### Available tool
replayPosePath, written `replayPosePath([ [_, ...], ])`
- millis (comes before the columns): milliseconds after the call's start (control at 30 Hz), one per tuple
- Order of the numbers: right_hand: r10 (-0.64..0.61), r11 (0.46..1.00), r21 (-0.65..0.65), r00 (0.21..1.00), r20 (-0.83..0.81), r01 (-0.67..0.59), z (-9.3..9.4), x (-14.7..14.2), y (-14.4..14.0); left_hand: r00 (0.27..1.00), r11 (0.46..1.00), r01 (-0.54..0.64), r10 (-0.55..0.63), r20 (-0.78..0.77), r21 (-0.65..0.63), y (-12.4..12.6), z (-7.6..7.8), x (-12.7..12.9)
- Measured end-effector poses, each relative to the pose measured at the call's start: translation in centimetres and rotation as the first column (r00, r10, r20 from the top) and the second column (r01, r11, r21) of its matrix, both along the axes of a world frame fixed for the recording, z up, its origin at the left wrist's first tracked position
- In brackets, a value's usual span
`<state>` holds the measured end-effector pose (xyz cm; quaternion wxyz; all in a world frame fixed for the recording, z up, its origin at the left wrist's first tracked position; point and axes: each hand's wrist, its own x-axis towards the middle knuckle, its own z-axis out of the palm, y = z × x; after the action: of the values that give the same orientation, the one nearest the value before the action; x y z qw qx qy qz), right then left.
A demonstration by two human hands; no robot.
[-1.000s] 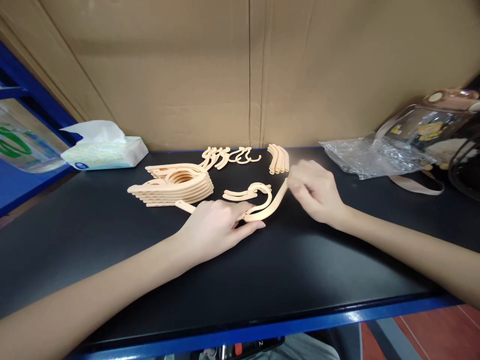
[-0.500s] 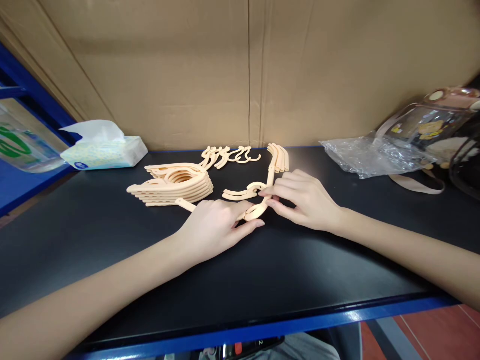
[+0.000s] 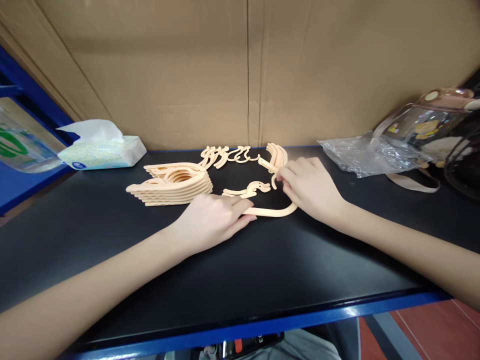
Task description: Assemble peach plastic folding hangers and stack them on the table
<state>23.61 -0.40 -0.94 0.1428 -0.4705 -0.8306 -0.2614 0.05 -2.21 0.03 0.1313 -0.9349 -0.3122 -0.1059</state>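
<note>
My left hand (image 3: 215, 220) is closed on the left end of a curved cream plastic hanger arm (image 3: 270, 212) just above the black table. The fingers of my right hand (image 3: 313, 187) grip the piece farther right, where it bends upward. Beyond those fingertips a flat straight end (image 3: 267, 164) sticks out to the upper left, its joint with the rest hidden by the hand. Just behind the held part lie loose hanger pieces (image 3: 252, 189) with a hooked shape. A neat stack of folded hanger pieces (image 3: 176, 187) stands beyond my left hand.
Along the back lie several small curved pieces (image 3: 213, 156), hooks (image 3: 242, 153) and a bundle of curved arms (image 3: 277, 156). A tissue box (image 3: 108, 151) is at left. Clear plastic wrapping (image 3: 371, 155) and a strapped bottle (image 3: 423, 120) are at right, before a cardboard wall (image 3: 168, 75).
My right hand has moved right and slightly up, with the hanger piece spread wider between both hands. My left hand has shifted slightly left.
</note>
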Motion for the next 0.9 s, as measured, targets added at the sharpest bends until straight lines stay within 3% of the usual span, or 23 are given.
replayPosePath([
  [133,-0.045,0.999,-0.011,0.999,0.020,0.045,-0.3,0.4,0.4,0.999,0.999,0.034,-0.035,0.004,0.025,0.4,0.1,-0.1],
  [567,-0.002,0.996,-0.090,1.000,-0.006,0.001,-0.7,0.4,0.4,0.991,0.988,0.117,-0.110,0.074,-0.097,0.9,-0.2,0.0],
  [900,-0.022,0.991,-0.131,1.000,0.021,0.025,-0.3,0.6,0.4,0.999,0.987,0.043,-0.037,0.038,-0.153,1.2,-0.5,-0.1],
])
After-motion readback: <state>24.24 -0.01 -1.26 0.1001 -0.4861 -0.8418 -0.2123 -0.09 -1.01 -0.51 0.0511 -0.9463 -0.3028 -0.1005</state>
